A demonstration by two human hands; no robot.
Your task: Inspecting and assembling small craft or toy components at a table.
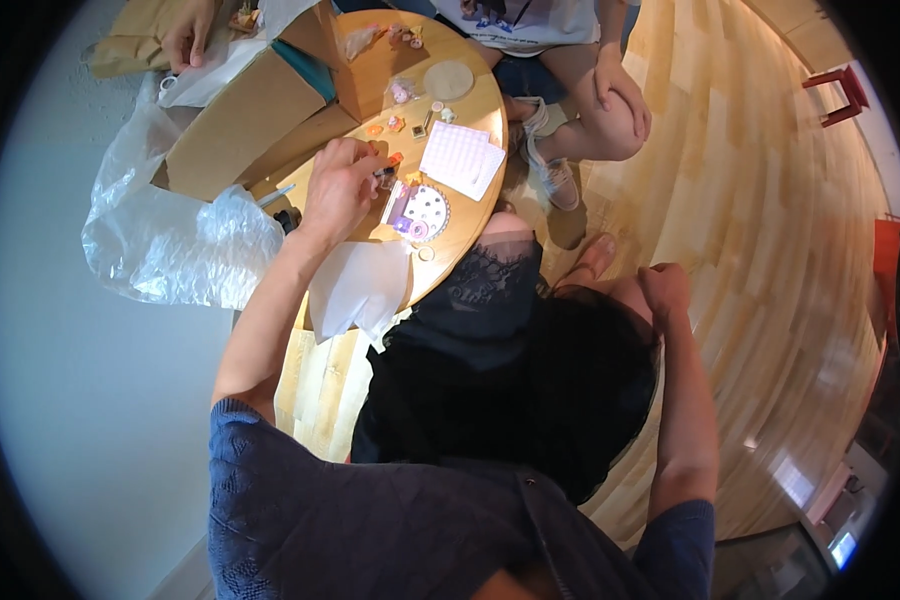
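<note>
Over the round wooden table, my left hand (338, 188) pinches a small black piece with an orange-red end (390, 166). Just below its fingertips lie a round white tray with dark spots (428, 213) and a small purple-and-white item (400, 203) beside it. A purple ring-shaped trinket (418, 230) sits at the tray's near edge. White printed sheets (462, 160) lie to the right of the hand. My right hand (665, 290) rests on my right knee, fingers curled into a fist, with nothing visible in it.
An open cardboard box (255, 115) and crumpled clear plastic (190, 250) crowd the table's left side. White paper (358, 285) hangs over the near edge. Small trinkets and a round wooden disc (448, 80) lie farther back. Another person's hand (620, 95) rests on a knee; a further hand (188, 38) is beside the box.
</note>
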